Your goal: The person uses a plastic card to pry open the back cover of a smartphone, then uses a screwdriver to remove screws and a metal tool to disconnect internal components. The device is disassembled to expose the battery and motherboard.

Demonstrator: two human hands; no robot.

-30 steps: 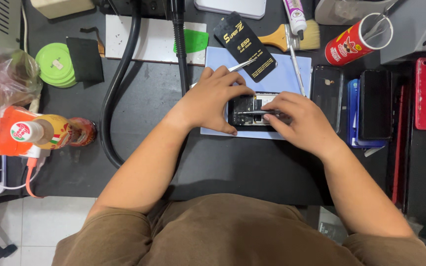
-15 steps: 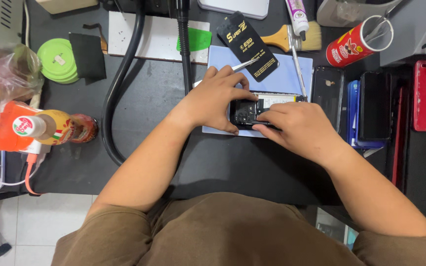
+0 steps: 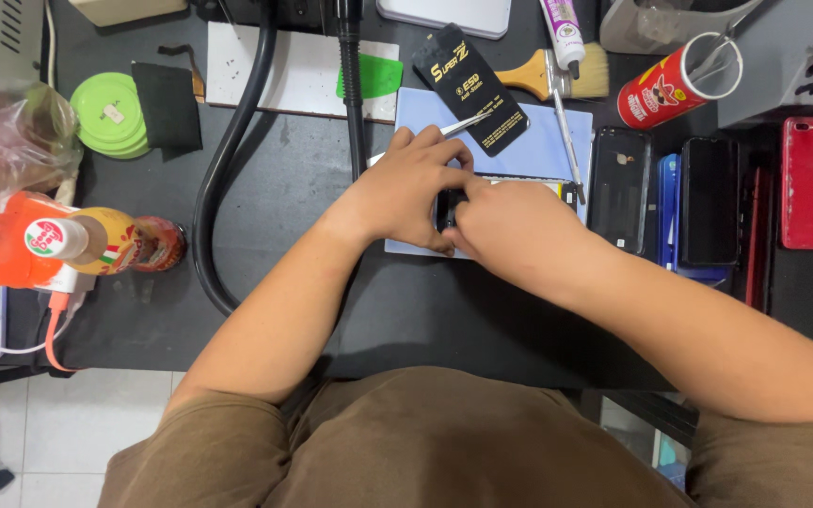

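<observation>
Small dark phone (image 3: 451, 209) on blue mat (image 3: 529, 150), pinched between left hand (image 3: 416, 188) and right hand (image 3: 510, 230), both closed on it

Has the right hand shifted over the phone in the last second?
Yes. The right hand has slid left along the blue mat, away from the dark phones, meeting the left hand.

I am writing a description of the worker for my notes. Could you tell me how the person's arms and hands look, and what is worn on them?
Both arms are bare from the short sleeves down. The left hand and right hand wear no gloves, and no rings, watch or bracelet can be seen. The shirt is plain olive-brown with short sleeves, without visible markings.
</observation>
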